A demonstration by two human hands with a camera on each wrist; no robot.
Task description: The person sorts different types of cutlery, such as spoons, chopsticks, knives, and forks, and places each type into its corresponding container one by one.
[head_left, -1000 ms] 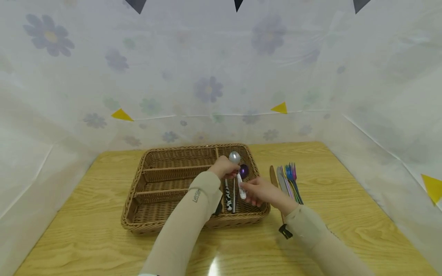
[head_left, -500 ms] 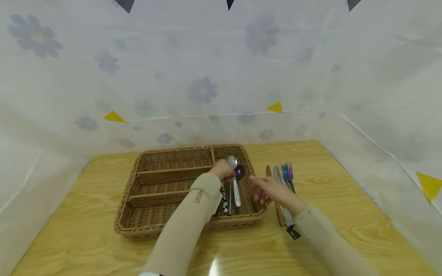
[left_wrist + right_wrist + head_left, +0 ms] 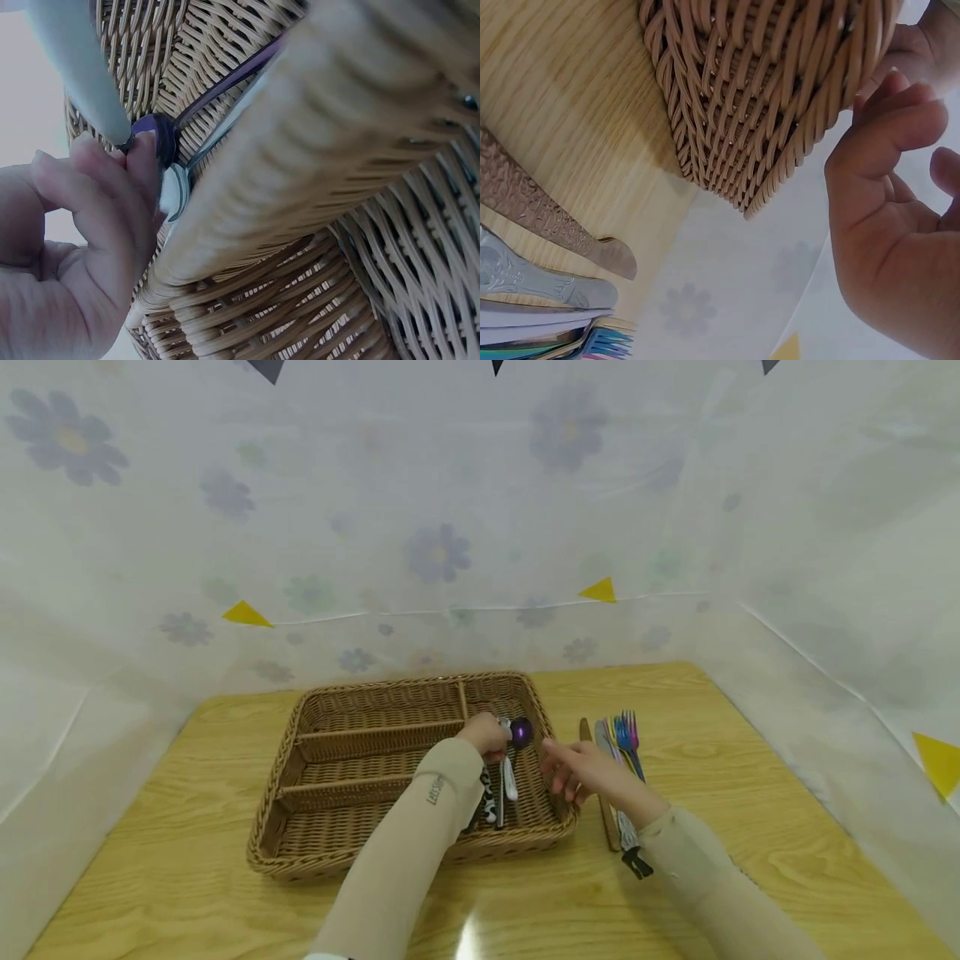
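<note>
My left hand [image 3: 483, 737] reaches into the right compartment of a wicker basket [image 3: 262, 852] and pinches a spoon with a white handle [image 3: 510, 779]. In the left wrist view, the fingers of my left hand [image 3: 90, 202] meet at the neck, below the white handle [image 3: 75, 71]. Close by lies a purple spoon [image 3: 521, 732], and a silver spoon [image 3: 174, 193] shows beside it. A cow-print handle [image 3: 489, 802] lies in the same compartment, partly behind my sleeve. My right hand [image 3: 588, 772] hovers by the basket's right rim, fingers loosely bent, holding nothing.
Right of the basket lie a copper-coloured knife [image 3: 555, 214], a silver knife [image 3: 547, 277] and several colourful forks [image 3: 626, 735] on the wooden table [image 3: 187, 910]. Wicker dividers [image 3: 390, 731] split the basket. Patterned white sheeting [image 3: 337, 527] encloses the table.
My right hand has let go of the spoon's white handle and drawn back rightward to the basket rim. The left hand has lowered the spoon among the others. The head view has shifted slightly.
</note>
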